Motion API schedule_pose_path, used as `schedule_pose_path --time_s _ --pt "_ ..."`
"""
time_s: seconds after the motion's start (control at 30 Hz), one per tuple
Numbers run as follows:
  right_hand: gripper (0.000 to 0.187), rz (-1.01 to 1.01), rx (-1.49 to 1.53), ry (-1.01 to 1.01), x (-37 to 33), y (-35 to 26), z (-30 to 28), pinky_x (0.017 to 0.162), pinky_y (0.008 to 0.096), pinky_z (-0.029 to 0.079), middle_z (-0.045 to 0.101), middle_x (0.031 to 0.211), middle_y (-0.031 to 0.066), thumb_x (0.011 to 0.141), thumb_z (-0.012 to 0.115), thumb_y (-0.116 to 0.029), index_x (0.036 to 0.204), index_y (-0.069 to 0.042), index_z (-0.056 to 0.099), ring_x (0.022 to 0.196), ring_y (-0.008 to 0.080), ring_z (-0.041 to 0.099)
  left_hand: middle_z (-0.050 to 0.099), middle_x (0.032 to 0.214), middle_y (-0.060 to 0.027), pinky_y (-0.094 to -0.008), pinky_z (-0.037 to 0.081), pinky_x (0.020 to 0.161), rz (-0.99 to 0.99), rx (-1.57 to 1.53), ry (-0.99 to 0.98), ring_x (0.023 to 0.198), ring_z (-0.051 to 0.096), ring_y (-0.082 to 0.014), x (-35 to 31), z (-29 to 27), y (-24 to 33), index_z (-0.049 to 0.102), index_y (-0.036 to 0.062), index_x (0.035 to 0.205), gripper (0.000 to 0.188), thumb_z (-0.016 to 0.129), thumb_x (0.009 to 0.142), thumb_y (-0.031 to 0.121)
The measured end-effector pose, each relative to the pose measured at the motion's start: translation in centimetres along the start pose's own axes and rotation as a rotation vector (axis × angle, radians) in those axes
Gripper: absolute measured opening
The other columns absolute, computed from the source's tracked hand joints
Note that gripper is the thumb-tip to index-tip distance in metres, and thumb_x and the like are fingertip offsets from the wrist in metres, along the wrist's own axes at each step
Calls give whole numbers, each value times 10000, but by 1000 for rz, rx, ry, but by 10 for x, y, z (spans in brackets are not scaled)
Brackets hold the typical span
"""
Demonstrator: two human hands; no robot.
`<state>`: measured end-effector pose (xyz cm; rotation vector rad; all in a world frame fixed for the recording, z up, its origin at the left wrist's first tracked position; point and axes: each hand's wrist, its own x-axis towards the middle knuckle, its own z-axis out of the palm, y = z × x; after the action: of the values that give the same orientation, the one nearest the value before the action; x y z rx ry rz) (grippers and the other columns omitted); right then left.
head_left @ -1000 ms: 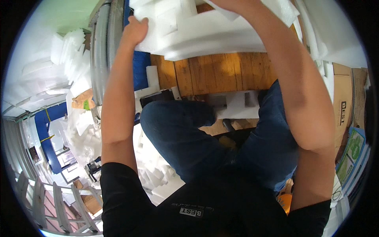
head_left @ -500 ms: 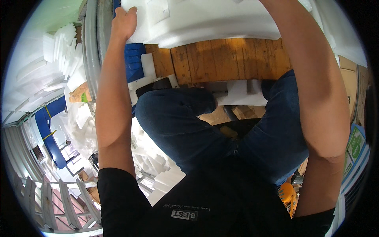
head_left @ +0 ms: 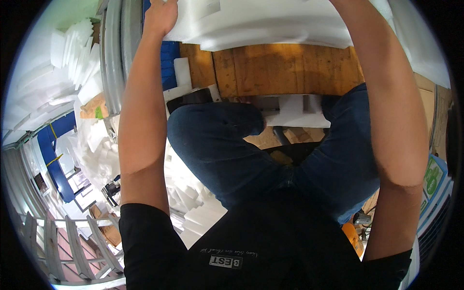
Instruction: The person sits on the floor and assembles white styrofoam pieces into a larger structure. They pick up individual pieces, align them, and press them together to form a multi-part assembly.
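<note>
A white foam sheet [head_left: 261, 24] spreads over the far part of a wooden table [head_left: 285, 70], its near edge slightly curved. At the sheet's left edge is my left hand [head_left: 163, 18], its fingers curled against the foam and partly cut off by the top of the picture. My right forearm [head_left: 394, 92] reaches up along the right side and over the sheet. The right hand itself lies beyond the upper edge, so its fingers are hidden.
A blue plastic piece [head_left: 169, 65] and a dark box-shaped object [head_left: 193, 98] are left of the table. White foam scraps [head_left: 191, 193] lie below on the left. Grey pipes [head_left: 112, 58] run along the left, and a metal rack [head_left: 72, 244] stands lower left.
My left hand has moved up and slightly right, its fingers now partly out of the picture. The foam sheet and table appear shifted a little up and right.
</note>
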<state>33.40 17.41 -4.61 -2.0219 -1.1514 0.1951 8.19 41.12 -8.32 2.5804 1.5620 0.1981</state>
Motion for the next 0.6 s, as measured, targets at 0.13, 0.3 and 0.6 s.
schedule_pose_path --time_s 0.13,0.3,0.6 --pt "726 2 -56 -2 0 4 2 1064 440 498 623 1366 251 890 755 -446 1405 28 558 1277 370 598 512 1438 -363 -485 369 1145 44 32 -6 1348 488 -519 7 1 -8 526 -94 1367 710 518 964 491" --pt "704 -8 -84 4 -1 15 9 1047 450 505 629 1311 245 890 766 -391 1413 17 529 1235 365 610 510 1427 -380 -494 369 1144 -9 26 5 1343 485 -529 -1 2 12 523 -97 1366 706 526 968 486" --pt "657 -117 -141 -53 -11 0 3 1025 483 523 617 1239 314 931 716 -405 1370 53 545 1193 424 598 578 1289 -440 -528 420 1103 -62 16 -4 1263 565 -540 -6 -1 7 445 -117 1364 691 536 963 439"
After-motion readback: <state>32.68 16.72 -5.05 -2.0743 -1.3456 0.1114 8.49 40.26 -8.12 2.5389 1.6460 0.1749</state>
